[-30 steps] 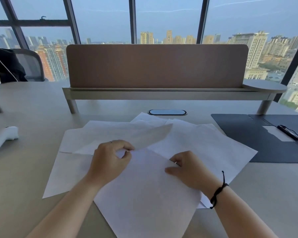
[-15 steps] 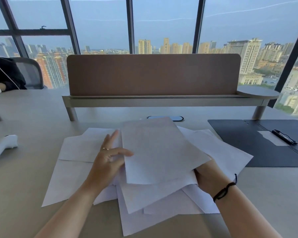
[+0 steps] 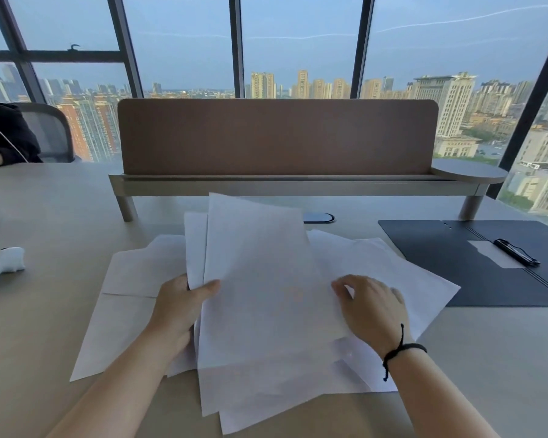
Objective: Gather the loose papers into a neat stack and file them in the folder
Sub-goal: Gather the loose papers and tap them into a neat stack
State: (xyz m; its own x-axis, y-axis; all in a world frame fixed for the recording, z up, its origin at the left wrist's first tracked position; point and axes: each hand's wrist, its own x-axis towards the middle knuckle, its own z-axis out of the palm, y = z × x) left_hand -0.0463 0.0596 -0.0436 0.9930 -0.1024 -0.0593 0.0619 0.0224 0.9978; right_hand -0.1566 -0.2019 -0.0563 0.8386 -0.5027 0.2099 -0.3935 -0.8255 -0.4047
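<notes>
The left hand (image 3: 184, 306) pinched the left edge of a lifted bundle of papers (image 3: 260, 279), thumb on top and fingers hidden beneath, while the right hand (image 3: 372, 306) rested loosely curled at the bundle's right side, fingertips on the paper, gripping nothing that could be seen. The sheets were fanned and skewed — several more lay flat on the desk (image 3: 45, 311) to the left, to the right and under the wrists. To do this step well, the lifted sheets would probably need squaring against the desktop with both hands at the edges, and the flat ones would need sliding in before any tapping. The dark folder (image 3: 450, 257) lay open on the right, well clear of the hands, one loose sheet's corner reaching its near edge; a black clip (image 3: 516, 251) sat on its inner flap. A white object (image 3: 0, 267) at far left and the desk divider (image 3: 279, 137) behind stood out of the way.
</notes>
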